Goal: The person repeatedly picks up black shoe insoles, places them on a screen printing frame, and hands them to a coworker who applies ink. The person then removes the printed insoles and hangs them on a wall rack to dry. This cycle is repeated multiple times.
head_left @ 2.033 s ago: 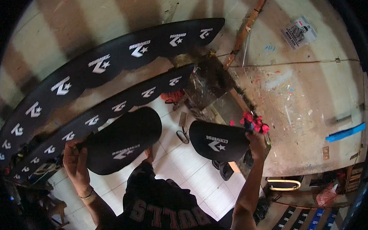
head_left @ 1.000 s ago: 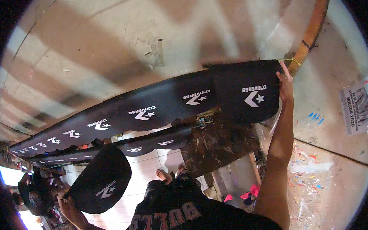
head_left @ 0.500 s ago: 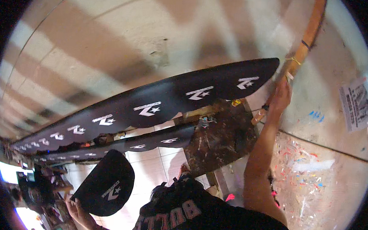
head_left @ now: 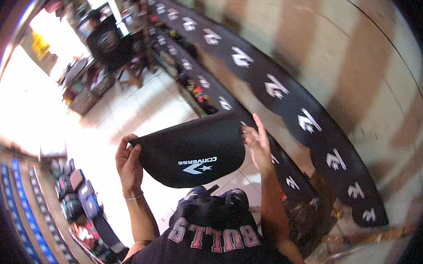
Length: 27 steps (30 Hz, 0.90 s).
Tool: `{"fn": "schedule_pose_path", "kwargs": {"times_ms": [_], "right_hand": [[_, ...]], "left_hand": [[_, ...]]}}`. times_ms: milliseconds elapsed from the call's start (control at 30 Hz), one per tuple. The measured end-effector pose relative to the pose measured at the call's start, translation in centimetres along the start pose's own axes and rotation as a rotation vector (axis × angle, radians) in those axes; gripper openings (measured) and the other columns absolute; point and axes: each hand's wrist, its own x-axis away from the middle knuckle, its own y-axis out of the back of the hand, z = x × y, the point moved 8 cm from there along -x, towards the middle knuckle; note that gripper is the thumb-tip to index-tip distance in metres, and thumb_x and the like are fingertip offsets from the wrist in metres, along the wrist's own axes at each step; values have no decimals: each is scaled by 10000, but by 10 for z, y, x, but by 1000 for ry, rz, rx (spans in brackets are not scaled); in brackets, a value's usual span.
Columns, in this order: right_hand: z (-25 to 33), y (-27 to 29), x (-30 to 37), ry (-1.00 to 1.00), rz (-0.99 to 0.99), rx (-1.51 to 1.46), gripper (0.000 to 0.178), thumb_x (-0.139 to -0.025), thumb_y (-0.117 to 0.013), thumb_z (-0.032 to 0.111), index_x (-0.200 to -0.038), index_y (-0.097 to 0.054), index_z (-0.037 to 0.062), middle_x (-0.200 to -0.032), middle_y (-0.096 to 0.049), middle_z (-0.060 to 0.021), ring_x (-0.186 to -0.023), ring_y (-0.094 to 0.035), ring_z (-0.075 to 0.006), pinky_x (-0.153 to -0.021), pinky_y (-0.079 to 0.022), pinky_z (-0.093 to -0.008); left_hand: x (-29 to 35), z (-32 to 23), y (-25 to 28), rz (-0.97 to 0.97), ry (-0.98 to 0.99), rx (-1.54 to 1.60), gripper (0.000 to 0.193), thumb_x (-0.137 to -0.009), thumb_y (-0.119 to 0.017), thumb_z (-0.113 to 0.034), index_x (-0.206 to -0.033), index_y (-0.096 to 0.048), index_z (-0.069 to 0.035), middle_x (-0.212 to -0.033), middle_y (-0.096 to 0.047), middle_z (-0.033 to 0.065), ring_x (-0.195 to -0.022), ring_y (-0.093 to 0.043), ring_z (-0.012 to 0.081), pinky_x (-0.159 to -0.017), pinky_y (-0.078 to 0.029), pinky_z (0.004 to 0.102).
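Note:
A black half-round fabric piece with a white chevron-and-star print is stretched out in front of my chest. Its straight edge faces away from me and its curved edge faces me. My left hand is closed on the left corner, thumb on top. At the opposite corner, my right hand pinches the edge, with the index finger sticking out past it. Similar black printed pieces hang overlapping in a long upper row along the wall to my right, and a lower row runs beside it.
A person in black is at a cluttered bench at far left. Blue and dark printed strips lie at lower left, near a pile of dark and blue items. A wooden strip crosses the lower right. White floor tiles lie beyond me.
The view has swung left, away from the wall. My right hand has let go of the wooden strip and now grips the fabric piece, which my left hand alone held before.

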Motion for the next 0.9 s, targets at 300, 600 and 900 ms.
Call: {"fn": "schedule_pose_path", "kwargs": {"times_ms": [300,600,900], "right_hand": [[-107,-189,-112,-197,543,-267,879,-735,-814,229,-1451,-342,36,-1386,-464,-87,-1186,-510,-178,-1045,-372,-315],[-255,-249,-244,-643,556,25,283,-845,-671,-27,-1124,-632,-60,-1020,-695,-124,-924,-648,-153,-833,-514,-287],[-129,-362,-525,180,694,1013,276,-807,-713,234,-799,-633,-30,-743,-599,-253,-682,-620,-381,-617,-446,-417]], "left_hand": [[-2,-39,176,-372,3,-391,205,-934,-531,-32,-1137,-506,-42,-710,-460,-72,-604,-348,12,-545,-245,183],[-128,23,266,-422,92,-206,224,-927,-546,15,-1143,-510,-30,-755,-481,-70,-661,-404,12,-583,-303,164],[-263,141,414,-704,328,-445,222,-957,-544,-149,-1122,-490,-10,-993,-677,144,-781,-670,187,-642,-518,265]]}}
